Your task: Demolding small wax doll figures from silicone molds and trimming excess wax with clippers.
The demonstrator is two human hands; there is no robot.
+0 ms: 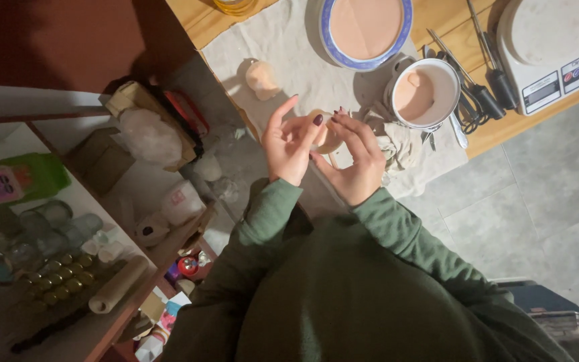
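Your left hand [288, 142] and right hand [352, 159] clamp the small pale clay lump [328, 136] above the table's near edge; press gently, keeping thumbs evenly spaced.

On the cloth-covered worktop [504, 134]: a blue-rimmed plate [366, 30], a white mug [427, 94], a digital scale [551, 50] and metal tools [477, 87]; a shelf [95, 201] of jars stands alongside.

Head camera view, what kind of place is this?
Probably a home craft or pottery corner: a cloth-covered wooden table, a digital scale, metal tools, and cluttered shelves of jars.
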